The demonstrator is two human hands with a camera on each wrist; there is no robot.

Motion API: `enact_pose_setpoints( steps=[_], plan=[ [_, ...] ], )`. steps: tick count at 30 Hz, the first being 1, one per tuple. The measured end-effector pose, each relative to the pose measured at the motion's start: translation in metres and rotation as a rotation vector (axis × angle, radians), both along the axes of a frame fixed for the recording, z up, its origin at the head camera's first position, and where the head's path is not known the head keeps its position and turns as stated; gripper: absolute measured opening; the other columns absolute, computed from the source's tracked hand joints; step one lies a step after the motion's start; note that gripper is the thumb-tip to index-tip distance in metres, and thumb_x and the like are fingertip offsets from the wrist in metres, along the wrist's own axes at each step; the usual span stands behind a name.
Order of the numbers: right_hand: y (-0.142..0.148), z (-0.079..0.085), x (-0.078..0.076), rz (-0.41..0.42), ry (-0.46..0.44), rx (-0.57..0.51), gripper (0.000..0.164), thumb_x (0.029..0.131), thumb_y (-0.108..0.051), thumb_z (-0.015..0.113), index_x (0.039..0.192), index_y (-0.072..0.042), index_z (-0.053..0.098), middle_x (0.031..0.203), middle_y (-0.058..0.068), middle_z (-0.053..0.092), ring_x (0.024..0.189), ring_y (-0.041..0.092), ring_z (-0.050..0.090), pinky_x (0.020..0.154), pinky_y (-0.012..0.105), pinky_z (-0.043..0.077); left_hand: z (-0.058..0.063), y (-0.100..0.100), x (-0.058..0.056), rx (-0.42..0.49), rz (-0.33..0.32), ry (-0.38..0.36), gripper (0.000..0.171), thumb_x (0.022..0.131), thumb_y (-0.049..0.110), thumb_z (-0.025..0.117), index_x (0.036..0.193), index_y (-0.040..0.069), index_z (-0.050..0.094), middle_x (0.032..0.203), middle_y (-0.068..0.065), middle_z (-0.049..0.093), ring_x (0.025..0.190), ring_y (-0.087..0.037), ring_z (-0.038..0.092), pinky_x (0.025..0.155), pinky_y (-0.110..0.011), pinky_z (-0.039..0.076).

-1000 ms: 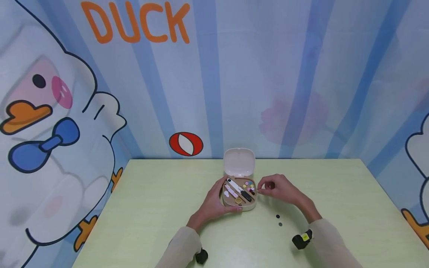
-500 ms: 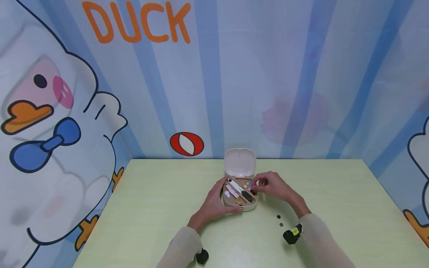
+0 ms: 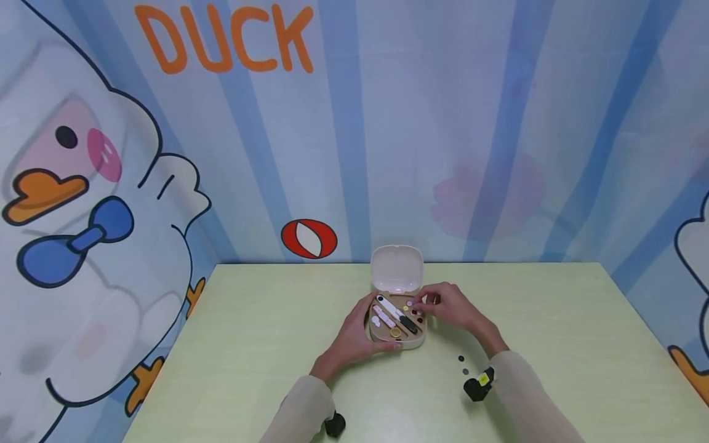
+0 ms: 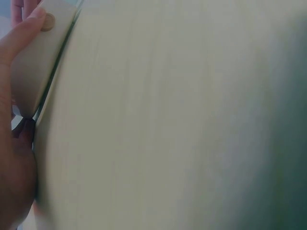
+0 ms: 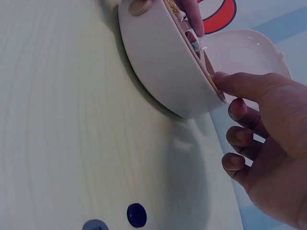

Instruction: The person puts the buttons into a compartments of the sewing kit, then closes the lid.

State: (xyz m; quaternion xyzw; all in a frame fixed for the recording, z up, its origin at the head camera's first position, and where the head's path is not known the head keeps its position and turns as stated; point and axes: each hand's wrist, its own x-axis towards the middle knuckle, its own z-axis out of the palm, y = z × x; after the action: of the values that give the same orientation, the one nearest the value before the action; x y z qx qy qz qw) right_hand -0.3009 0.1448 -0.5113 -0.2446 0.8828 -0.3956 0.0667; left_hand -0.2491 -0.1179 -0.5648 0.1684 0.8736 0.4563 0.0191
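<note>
A small cream sewing box (image 3: 412,344) stands on the table with its lid (image 3: 396,269) raised. My left hand (image 3: 354,332) grips it from the left, thumb along the front near a round brown stud (image 4: 48,22). Inside lie a white tool with a black end (image 3: 396,312), a pink-and-white strip (image 3: 383,316), a round gold-coloured piece (image 3: 395,332) and several small coloured buttons (image 3: 410,303). My right hand (image 3: 451,307) has its thumb and finger down in the button compartment. In the right wrist view the thumb meets the box's rim; whether a button is pinched is hidden.
Two loose buttons lie on the table right of the box: a dark blue button (image 5: 136,215) and a greyer button (image 5: 95,225). The pale green table (image 3: 266,320) ends at a printed duck curtain (image 3: 399,123) just behind the lid.
My right hand has moved left from beside the box to over its button compartment, fingertips now among the buttons. The left hand and the two loose buttons stay put.
</note>
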Motion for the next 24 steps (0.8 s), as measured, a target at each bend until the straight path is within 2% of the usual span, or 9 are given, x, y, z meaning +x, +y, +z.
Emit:
enact_pose_setpoints(
  steps=[9, 15, 24],
  plan=[
    [0.006, 0.001, 0.002, 0.003, 0.001, -0.023, 0.028, 0.097, -0.019, 0.075, 0.125, -0.012, 0.074, 0.077, 0.003, 0.065, 0.067, 0.016, 0.054, 0.055, 0.027, 0.044, -0.004, 0.0, -0.001, 0.017, -0.009, 0.027, 0.123, 0.07, 0.064, 0.09, 0.166, 0.027, 0.022, 0.165, 0.002, 0.034, 0.15, -0.022, 0.034, 0.119, -0.053, 0.034],
    [0.015, 0.007, 0.007, 0.005, -0.002, -0.02, 0.046, 0.096, -0.019, 0.077, 0.14, -0.011, 0.065, 0.077, -0.001, 0.06, 0.067, 0.016, 0.052, 0.055, 0.027, 0.044, -0.002, 0.0, -0.001, 0.021, -0.01, 0.018, 0.122, 0.071, 0.062, 0.09, 0.166, 0.027, 0.022, 0.165, 0.002, 0.034, 0.15, -0.023, 0.034, 0.119, -0.055, 0.034],
    [0.035, 0.006, 0.019, 0.046, 0.032, -0.037, 0.053, 0.094, -0.017, 0.08, 0.142, -0.005, 0.061, 0.073, -0.003, 0.058, 0.064, 0.013, 0.05, 0.055, 0.025, 0.042, -0.002, 0.0, 0.0, 0.011, -0.008, 0.011, 0.122, 0.071, 0.061, 0.091, 0.166, 0.027, 0.022, 0.165, 0.002, 0.034, 0.151, -0.023, 0.033, 0.119, -0.054, 0.034]
  ],
)
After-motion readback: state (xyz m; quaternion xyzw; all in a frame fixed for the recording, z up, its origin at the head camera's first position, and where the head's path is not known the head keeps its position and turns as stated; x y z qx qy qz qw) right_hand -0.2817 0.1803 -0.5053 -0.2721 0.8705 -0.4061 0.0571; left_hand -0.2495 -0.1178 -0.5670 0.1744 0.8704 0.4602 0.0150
